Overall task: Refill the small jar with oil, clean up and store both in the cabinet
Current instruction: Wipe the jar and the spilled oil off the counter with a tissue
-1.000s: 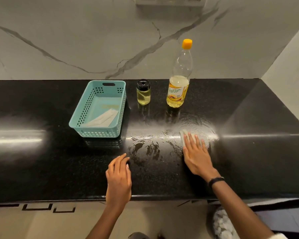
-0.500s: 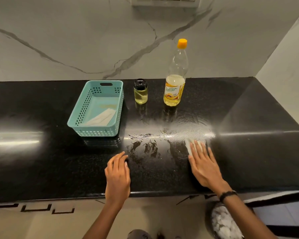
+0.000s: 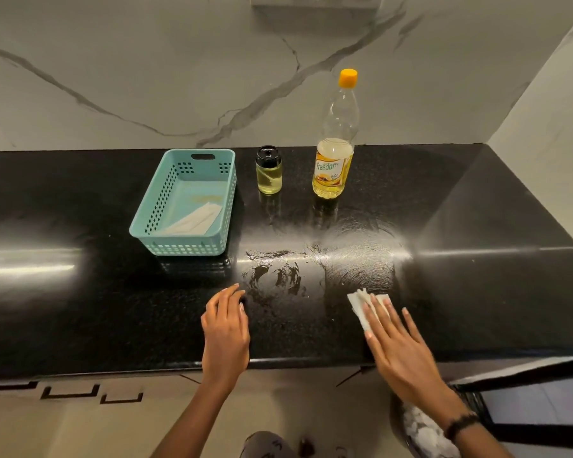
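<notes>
Black polished stone forms the countertop, backed by a white marble-veined wall. An oily smear is seen across the middle of the surface, with swirled wipe marks to its right. The small jar, capped in black and filled with pale oil, is stood upright near the back edge; the oil bottle, capped in orange and roughly a third full, is stood just to its right, apart from it. A teal basket with folded white tissues inside is placed to the left of the jar.

A folded tissue is pressed flat onto the counter by the right hand, whose fingers are held straight and spread. The left hand is rested on the counter near the front edge, fingers loosely bent, with nothing held.

Cleaning appears to be the step in hand, refilling being judged done. Even pressure is best kept on the tissue, and overlapping passes should be carried leftward over the puddled patch, which looks untreated. Oil is likely to be smeared rather than lifted once the tissue is saturated, so a fresh one from the basket may be needed.

"Freedom" can be read on the bottle's yellow label; the smaller print cannot be made out.
</notes>
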Available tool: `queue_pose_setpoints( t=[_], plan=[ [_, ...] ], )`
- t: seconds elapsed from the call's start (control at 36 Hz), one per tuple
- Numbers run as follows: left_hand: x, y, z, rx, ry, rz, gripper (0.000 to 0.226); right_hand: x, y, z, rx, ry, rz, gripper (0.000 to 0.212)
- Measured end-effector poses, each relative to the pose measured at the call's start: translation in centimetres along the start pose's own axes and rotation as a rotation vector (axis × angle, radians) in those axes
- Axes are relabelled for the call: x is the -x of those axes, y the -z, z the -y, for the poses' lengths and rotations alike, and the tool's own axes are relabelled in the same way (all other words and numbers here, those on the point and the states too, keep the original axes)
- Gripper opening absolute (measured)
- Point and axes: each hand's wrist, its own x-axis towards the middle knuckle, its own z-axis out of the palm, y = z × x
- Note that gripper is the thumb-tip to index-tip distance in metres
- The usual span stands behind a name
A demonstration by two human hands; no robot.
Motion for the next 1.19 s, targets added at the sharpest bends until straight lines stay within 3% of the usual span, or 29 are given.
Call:
queue_pose_setpoints(
  t=[0.11, 0.25, 0.39, 0.53, 0.64, 0.81, 0.92, 1.06, 1.19],
  plan=[
    [0.0, 0.1, -0.1, 0.009, 0.011, 0.002, 0.04, -3.2, -0.5, 4.2, -0.038, -0.002, -0.027, 0.06],
    [-0.1, 0.0, -0.2, 0.043, 0.028, -0.028, 0.037, -2.8, -1.2, 9.3, -0.064, 0.193, -0.009, 0.055],
    [-0.1, 0.1, 0.0, 0.044, 0.024, -0.038, 0.036, 1.2, -1.3, 7.4, 0.0, 0.339, 0.001, 0.052],
    [0.0, 0.0, 0.0, 0.017, 0.007, -0.029, 0.037, -1.6, -0.3, 4.4, -0.004, 0.152, 0.0, 0.054],
    [0.0, 0.0, 0.0, 0.013, 0.01, -0.026, 0.038, -6.7, -0.4, 6.0, -0.047, 0.03, -0.005, 0.06],
    [-0.1, 0.0, -0.2, -0.003, 0.021, -0.029, 0.039, -9.1, -0.8, 11.8, -0.058, 0.161, 0.009, 0.056],
    [-0.1, -0.1, -0.1, -0.002, 0.028, -0.026, 0.039, -5.3, -1.1, 10.6, -0.067, 0.315, -0.034, 0.053],
    [-0.1, -0.1, -0.1, -0.022, 0.023, -0.024, 0.04, -6.5, -0.3, 6.1, -0.016, 0.17, 0.009, 0.056],
    [0.0, -0.2, 0.0, -0.007, 0.032, -0.022, 0.039, -12.3, 0.2, 8.1, -0.05, 0.06, 0.001, 0.068]
  ],
)
